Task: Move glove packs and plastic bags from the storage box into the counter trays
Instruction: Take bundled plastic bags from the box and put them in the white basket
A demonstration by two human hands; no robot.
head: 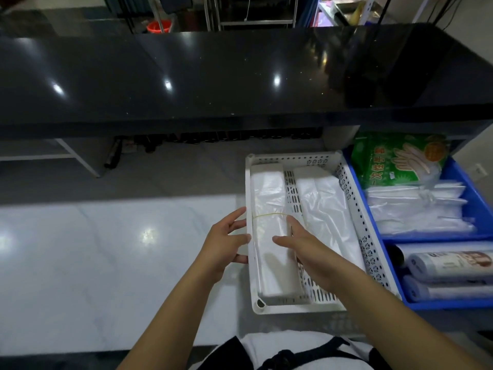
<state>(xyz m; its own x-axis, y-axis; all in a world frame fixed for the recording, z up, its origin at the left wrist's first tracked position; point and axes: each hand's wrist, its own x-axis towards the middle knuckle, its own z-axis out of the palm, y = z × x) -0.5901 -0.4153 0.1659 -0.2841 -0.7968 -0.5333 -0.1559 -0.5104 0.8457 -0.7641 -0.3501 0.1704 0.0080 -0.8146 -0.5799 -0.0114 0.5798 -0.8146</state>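
A white perforated tray sits on the pale counter. In its left half lies a long bundle of clear plastic bags bound by a yellow rubber band. A second pile of plastic bags fills the right half. My left hand is at the tray's left wall, fingers spread and touching the rim. Resting on the banded bundle, my right hand has its fingers apart. A green glove pack lies at the far end of a blue tray.
The blue tray also holds clear packs and grey bag rolls in its near compartment. A raised black countertop runs across behind the trays. The white counter surface stretches to the left.
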